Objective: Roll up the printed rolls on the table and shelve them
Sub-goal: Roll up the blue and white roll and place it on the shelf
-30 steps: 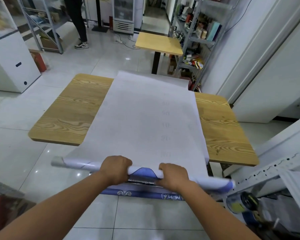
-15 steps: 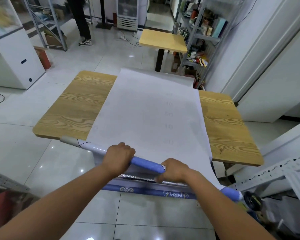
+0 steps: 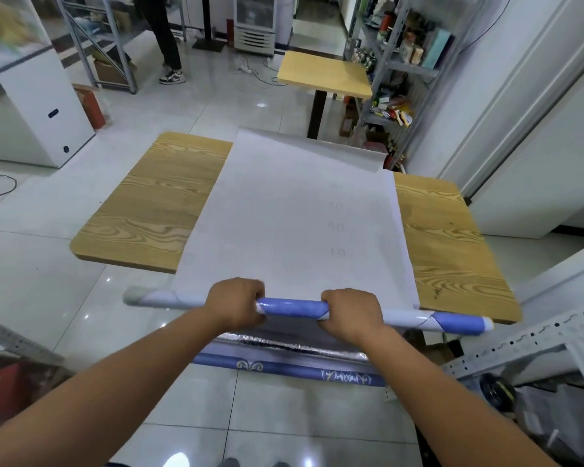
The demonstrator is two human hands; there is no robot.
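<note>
A long printed sheet (image 3: pixel 294 210) lies white side up across the wooden table (image 3: pixel 149 203), its far end hanging over the back edge. Its near end is wound into a blue and white printed roll (image 3: pixel 292 307) held level just off the table's front edge. My left hand (image 3: pixel 235 303) grips the roll left of its middle and my right hand (image 3: pixel 351 313) grips it right of the middle, both fists closed around it. Below the roll hang a silver foil strip (image 3: pixel 294 345) and a blue patterned edge (image 3: pixel 284 367).
A metal shelf (image 3: pixel 395 65) full of goods stands behind the table at the right, beside a small yellow table (image 3: pixel 324 74). A perforated metal rack rail (image 3: pixel 520 348) is close at my right. A white cabinet (image 3: pixel 38 109) stands at the left, and a person's legs (image 3: pixel 166 38) at the back.
The roll has moved up and forward to the table's front edge and levelled out. Less flat sheet lies between my hands and the table.
</note>
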